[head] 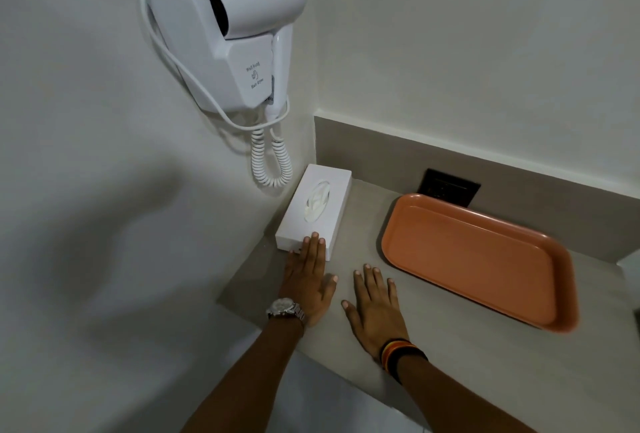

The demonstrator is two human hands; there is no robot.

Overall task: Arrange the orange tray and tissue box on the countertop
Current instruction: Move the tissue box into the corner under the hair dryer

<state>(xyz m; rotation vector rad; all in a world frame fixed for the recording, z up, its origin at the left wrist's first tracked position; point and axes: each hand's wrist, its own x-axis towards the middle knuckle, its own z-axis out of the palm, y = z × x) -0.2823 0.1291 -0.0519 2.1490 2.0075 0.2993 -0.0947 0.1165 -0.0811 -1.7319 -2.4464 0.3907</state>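
A white tissue box [317, 205] lies flat on the grey countertop [356, 224], tucked in the corner against the left wall. An empty orange tray [481, 259] lies to its right along the back wall, apart from the box. My left hand [308, 280], with a watch on the wrist, is flat with fingers straight, fingertips resting on the box's near end. My right hand [375, 308], wearing wristbands, is spread flat on the counter between box and tray, holding nothing.
A white wall-mounted hair dryer [225, 27] hangs on the left wall, its coiled cord [270, 162] dangling just above the far end of the box. A black wall socket [448, 186] sits behind the tray. The counter's front edge runs under my forearms.
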